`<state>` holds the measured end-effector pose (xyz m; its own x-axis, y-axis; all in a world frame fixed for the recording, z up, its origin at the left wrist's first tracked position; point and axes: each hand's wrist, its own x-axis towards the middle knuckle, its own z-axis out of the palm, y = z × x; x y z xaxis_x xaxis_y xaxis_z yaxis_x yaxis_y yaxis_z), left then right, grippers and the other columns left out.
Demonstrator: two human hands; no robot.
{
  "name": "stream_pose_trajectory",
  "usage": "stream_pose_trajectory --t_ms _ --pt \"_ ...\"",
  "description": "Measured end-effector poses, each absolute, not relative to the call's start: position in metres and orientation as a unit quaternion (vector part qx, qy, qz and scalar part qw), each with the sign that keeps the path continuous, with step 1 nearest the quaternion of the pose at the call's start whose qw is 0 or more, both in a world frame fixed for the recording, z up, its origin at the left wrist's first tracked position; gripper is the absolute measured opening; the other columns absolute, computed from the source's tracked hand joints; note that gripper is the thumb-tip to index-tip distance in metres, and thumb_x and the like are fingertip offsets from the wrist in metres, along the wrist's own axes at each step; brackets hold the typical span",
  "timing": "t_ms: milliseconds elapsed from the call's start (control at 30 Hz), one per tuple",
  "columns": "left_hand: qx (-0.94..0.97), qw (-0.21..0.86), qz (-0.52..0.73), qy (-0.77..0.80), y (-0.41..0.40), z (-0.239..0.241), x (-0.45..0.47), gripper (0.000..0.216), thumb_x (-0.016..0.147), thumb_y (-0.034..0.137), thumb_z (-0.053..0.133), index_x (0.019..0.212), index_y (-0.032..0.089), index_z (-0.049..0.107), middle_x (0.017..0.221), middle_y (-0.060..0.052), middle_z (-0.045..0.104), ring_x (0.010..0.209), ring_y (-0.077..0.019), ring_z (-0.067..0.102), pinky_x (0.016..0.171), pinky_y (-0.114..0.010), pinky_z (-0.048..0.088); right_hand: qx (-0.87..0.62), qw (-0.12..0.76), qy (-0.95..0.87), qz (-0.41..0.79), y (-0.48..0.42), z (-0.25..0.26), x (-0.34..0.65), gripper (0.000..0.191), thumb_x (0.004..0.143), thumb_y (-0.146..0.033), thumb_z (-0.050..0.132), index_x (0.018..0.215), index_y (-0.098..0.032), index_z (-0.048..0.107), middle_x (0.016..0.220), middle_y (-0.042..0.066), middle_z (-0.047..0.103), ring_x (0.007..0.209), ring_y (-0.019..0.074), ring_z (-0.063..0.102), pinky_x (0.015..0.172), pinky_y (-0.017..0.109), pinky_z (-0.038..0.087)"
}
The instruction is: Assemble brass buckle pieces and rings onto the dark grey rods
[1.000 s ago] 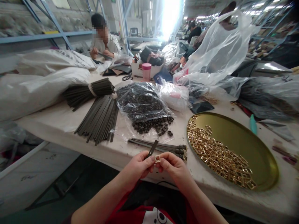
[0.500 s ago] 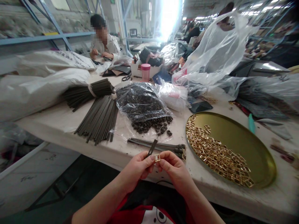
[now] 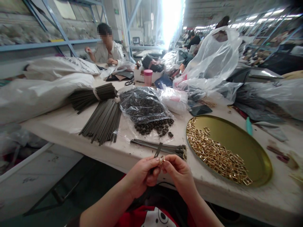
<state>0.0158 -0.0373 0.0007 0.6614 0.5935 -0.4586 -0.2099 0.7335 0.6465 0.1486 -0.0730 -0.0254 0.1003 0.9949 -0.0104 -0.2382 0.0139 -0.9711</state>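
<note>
Near the table's front edge, my left hand [image 3: 144,173] is closed on a thin dark strap [image 3: 158,149], whose end sticks up past the thumb. Between the fingertips of both hands is a small gold buckle [image 3: 162,159]. My right hand [image 3: 178,168] pinches the buckle from its right side. Fingers partly hide where strap and buckle meet, so I cannot tell whether the strap is through it. Just beyond the hands lie several dark straps with loops [image 3: 161,147] at their right ends. To the right, a round gold tray [image 3: 236,132] bears a heap of gold buckles [image 3: 217,154].
A plastic bag of small black loops [image 3: 146,107] spills forward mid-table. Left of it are loose straps [image 3: 101,123] and a banded bundle [image 3: 94,94]. Behind stands a pink-lidded jar [image 3: 148,77]. White sacks [image 3: 54,94] lie left; a co-worker [image 3: 109,47] sits beyond.
The buckle has turned and tilted between my fingertips, while both hands stay close together. The view has shifted slightly. The co-worker has raised one hand out to the side.
</note>
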Motion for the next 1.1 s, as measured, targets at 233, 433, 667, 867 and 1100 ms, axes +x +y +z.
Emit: stream_pose_trajectory --t_ms 233,433,667,867,1100 --pt "0.347 0.806 0.301 0.373 -0.047 0.001 0.018 0.024 0.077 0.036 0.057 0.072 0.015 0.046 0.048 0.01 0.035 0.035 -0.0005 0.019 0.034 -0.016 0.011 -0.414 0.571 -0.293 0.645 -0.075 -0.024 0.143 0.017 0.072 -0.031 0.064 0.067 -0.017 0.056 0.054 -0.005 0.05 0.05 0.0064 0.041 0.052 0.019 0.034" --pt "0.418 0.745 0.322 0.408 -0.05 -0.003 0.016 0.027 0.078 0.039 0.055 0.071 0.016 0.044 0.049 0.01 0.033 0.039 -0.0019 0.021 0.037 -0.015 0.016 -0.362 0.523 -0.209 0.743 -0.073 -0.025 0.144 0.02 0.07 -0.029 0.067 0.065 -0.015 0.055 0.051 -0.005 0.048 0.046 0.0052 0.039 0.047 0.018 0.031" --pt "0.529 0.662 0.31 0.43 -0.044 0.001 0.017 0.028 0.082 0.042 0.047 0.071 0.016 0.046 0.053 0.007 0.038 0.045 -0.0056 0.031 0.043 -0.017 0.026 -0.342 0.565 -0.192 0.726 -0.07 -0.027 0.144 0.02 0.069 -0.029 0.07 0.064 -0.015 0.057 0.051 -0.005 0.049 0.048 0.0048 0.04 0.049 0.016 0.033" --pt "0.644 0.577 0.277 0.42 -0.036 0.005 0.013 0.022 0.083 0.034 0.045 0.07 0.016 0.051 0.062 0.003 0.048 0.061 -0.0106 0.044 0.059 -0.02 0.036 -0.306 0.504 -0.106 0.801 -0.068 -0.03 0.149 0.02 0.065 -0.026 0.073 0.065 -0.014 0.057 0.051 -0.006 0.045 0.045 0.0035 0.035 0.044 0.014 0.031" --pt "0.644 0.58 0.253 0.43 -0.035 0.008 0.014 0.022 0.084 0.032 0.044 0.069 0.017 0.05 0.061 0.003 0.047 0.058 -0.0106 0.044 0.057 -0.02 0.034 -0.34 0.554 -0.13 0.749 -0.068 -0.027 0.147 0.021 0.066 -0.028 0.071 0.063 -0.015 0.055 0.052 -0.006 0.047 0.046 0.0037 0.037 0.046 0.014 0.032"
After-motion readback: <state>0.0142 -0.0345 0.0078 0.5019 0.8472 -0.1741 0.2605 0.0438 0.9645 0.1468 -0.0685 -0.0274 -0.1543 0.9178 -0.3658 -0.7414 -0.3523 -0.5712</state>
